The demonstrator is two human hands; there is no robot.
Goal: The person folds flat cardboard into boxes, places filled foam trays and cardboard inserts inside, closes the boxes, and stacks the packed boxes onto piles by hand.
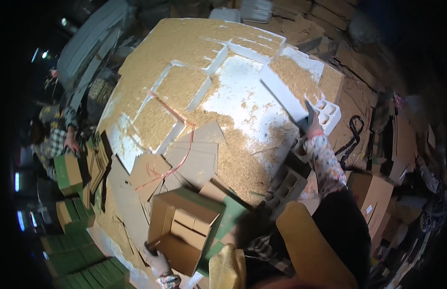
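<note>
Passable far middle over the white surface (238, 79); blocked near left by the cardboard box (187, 241), right by the white slab (282, 96).

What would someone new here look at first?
Probably the tan, crumbly flakes spread over the white surfaces, filling the middle and top of the picture. Next might come the open cardboard box at the bottom, with the left hand at its lower left corner, and the red string left of centre. The right hand is at the near end of a long white-sided block.
</note>
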